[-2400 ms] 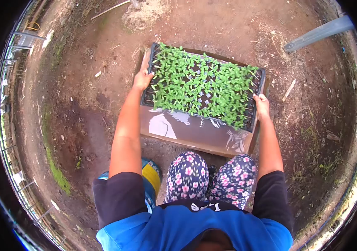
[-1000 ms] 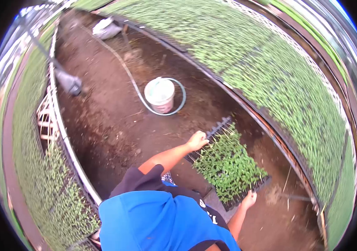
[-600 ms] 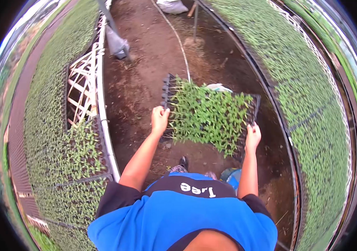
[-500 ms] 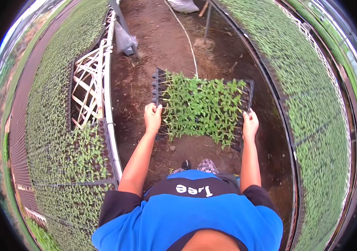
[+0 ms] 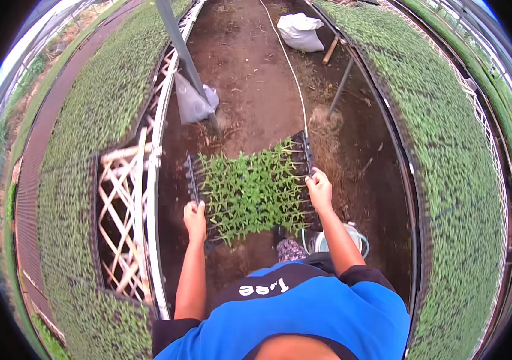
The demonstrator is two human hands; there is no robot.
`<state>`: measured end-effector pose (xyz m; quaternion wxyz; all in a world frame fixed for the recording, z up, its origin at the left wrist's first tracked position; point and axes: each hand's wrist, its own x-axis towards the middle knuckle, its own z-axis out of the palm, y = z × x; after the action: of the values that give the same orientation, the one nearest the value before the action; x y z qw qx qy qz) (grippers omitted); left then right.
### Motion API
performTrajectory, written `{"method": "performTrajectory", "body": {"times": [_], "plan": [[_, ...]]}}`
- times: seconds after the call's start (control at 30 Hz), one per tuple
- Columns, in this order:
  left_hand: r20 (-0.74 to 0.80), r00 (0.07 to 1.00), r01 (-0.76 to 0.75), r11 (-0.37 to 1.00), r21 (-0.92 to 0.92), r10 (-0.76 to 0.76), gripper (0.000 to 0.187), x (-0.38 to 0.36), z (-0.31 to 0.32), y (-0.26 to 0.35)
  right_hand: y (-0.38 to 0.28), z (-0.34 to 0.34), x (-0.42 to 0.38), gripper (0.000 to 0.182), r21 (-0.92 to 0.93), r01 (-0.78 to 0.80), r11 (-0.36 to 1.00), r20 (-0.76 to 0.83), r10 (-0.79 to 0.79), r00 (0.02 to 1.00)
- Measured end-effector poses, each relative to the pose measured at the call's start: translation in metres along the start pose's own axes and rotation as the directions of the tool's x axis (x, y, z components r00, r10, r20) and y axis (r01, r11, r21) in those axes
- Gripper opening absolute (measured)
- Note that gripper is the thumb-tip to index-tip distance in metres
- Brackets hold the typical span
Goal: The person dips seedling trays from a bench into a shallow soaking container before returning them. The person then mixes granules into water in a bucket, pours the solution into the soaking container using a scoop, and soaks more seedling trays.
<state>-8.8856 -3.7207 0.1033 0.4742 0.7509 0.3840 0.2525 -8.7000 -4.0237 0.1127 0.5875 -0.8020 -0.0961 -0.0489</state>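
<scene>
Between my two hands hangs a black seedling tray (image 5: 191, 175) full of leafy green seedlings (image 5: 250, 192). My left hand (image 5: 195, 219) is closed on the tray's left edge, thumb near the rim. On the opposite edge, slightly farther forward, my right hand (image 5: 319, 188) grips the rim with bent fingers. The tray is held above the dirt path in front of my body, its right side tilted away from me. Its underside is hidden.
Benches of seedlings line both sides, the left bench (image 5: 76, 180) with a gap showing wooden lattice (image 5: 125, 210). A grey post (image 5: 181, 51) and plastic bag (image 5: 195, 102) stand left. A white sack (image 5: 300, 32), a hose (image 5: 295, 78) and a bucket (image 5: 322, 243) are along the path.
My body has turned toward the left bench and my view has tilted up. The tray has swung, its right side now farther forward. A bucket has come into view beside my right arm.
</scene>
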Motion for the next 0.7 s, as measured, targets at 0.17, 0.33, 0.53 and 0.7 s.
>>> {"method": "performTrajectory", "body": {"times": [0.17,0.33,0.53,0.7], "plan": [[-0.034,0.996,0.081,0.994,-0.067,-0.084,0.028,0.103,0.071,0.042,0.014,0.042,0.151,0.029,0.014,-0.017,1.000,0.061,0.016,0.998],[-0.052,0.999,0.009,0.999,-0.049,-0.011,0.028,0.219,0.152,0.100,0.010,0.074,0.296,0.028,0.039,-0.021,0.999,0.052,0.019,0.998],[0.009,1.000,-0.004,0.987,-0.160,0.006,0.029,0.373,0.239,0.170,-0.006,0.101,0.459,0.028,0.010,0.038,0.999,-0.030,-0.038,0.999],[0.039,0.984,-0.160,0.967,-0.197,0.171,0.010,0.489,0.309,0.228,-0.024,0.106,0.592,0.028,-0.004,0.058,0.998,-0.119,-0.058,0.991]]}}
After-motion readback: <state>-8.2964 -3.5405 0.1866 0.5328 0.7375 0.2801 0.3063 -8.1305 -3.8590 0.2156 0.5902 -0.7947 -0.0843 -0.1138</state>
